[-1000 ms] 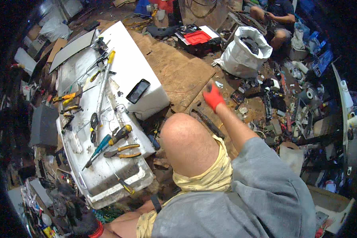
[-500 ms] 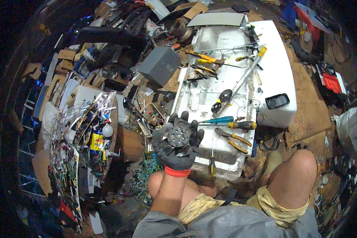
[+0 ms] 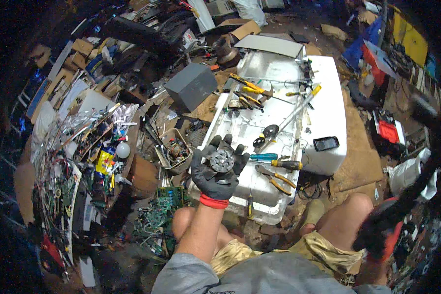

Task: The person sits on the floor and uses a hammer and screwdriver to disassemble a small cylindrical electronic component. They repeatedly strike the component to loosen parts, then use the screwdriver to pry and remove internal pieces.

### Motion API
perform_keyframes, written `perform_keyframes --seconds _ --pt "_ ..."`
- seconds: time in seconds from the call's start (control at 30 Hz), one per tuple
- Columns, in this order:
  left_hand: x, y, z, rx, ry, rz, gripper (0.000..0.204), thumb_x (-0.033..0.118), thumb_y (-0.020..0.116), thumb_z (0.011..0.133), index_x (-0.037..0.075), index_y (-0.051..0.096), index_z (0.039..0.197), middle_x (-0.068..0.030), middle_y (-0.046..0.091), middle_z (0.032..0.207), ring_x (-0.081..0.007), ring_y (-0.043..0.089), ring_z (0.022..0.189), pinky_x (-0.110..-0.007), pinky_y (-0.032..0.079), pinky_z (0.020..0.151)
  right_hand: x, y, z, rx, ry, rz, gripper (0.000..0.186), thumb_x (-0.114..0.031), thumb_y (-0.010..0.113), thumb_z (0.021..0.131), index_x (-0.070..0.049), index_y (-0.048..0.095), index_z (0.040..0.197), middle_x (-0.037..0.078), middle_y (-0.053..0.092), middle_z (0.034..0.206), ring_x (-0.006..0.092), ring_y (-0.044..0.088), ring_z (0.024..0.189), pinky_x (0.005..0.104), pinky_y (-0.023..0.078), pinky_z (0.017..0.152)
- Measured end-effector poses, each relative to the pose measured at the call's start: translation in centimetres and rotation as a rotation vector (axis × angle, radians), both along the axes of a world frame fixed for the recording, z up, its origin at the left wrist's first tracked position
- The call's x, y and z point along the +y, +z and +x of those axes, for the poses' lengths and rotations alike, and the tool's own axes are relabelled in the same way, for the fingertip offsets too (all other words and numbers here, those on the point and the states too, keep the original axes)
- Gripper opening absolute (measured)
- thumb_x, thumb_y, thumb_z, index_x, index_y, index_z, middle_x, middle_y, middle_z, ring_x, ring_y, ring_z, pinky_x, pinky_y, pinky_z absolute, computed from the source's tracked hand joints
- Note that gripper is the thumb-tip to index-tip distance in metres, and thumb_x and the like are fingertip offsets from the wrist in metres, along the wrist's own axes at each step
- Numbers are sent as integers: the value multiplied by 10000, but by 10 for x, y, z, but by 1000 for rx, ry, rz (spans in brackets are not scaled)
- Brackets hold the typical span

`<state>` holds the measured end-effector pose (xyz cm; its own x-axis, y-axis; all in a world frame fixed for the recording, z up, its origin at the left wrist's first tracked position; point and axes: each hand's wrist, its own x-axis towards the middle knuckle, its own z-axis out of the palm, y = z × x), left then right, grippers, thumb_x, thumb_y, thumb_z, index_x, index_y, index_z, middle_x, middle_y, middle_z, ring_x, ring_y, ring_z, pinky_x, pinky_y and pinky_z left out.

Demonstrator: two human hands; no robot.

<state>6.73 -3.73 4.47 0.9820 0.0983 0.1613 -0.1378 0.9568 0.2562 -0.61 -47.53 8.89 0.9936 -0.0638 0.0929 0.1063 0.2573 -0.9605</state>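
Observation:
My left hand (image 3: 213, 183), in a black glove with a red cuff, is palm up in the middle, its fingers curled round a round metal disc part (image 3: 222, 160) with several holes. At the right edge my right hand (image 3: 376, 238), also gloved, is closed on a long dark hammer-like tool (image 3: 412, 188), smeared by motion and raised up and to the right. Just right of the disc, on the white panel (image 3: 267, 196), lie a teal-handled tool (image 3: 263, 157), a yellow-and-black screwdriver (image 3: 286, 164), orange-handled pliers (image 3: 275, 179) and a thin upright screwdriver (image 3: 250, 207).
Farther up the panel are more pliers (image 3: 250, 99) and a long metal rod (image 3: 299, 107). A black phone-like device (image 3: 326, 143) lies on its right side. Left are a grey box (image 3: 191, 87), a bin of small parts (image 3: 175, 149), green circuit boards (image 3: 154, 215) and a heap of scrap (image 3: 83, 166).
My right hand has come into view at the right with the hammer-like tool in it. My left hand still holds the disc. The whole view has shifted slightly.

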Motion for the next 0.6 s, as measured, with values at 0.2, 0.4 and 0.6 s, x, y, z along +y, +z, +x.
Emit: perform_keyframes --seconds 0.2,0.4,0.6 --pt "-7 7 -7 83 13 -90 602 537 522 945 40 591 1277 -204 585 1326 -387 621 1133 -610 471 1004 155 -40 -11 112 564 -502 561 -159 801 786 -1 542 1258 114 672 1111 187 619 1016 357 508 905" --pt "14 6 -23 27 58 -82 588 575 537 932 75 623 1230 -161 605 1325 -367 627 1129 -579 488 989 178 -12 -12 179 657 -398 472 -148 778 812 -1 558 1202 80 677 1016 159 629 900 320 517 827" --pt "3 12 -21 -2 8 -21 606 591 500 941 73 622 1233 -158 590 1346 -355 634 1120 -551 537 924 185 -43 0 183 677 -454 465 -158 781 799 -15 571 1188 80 674 1006 185 641 904 326 515 818"
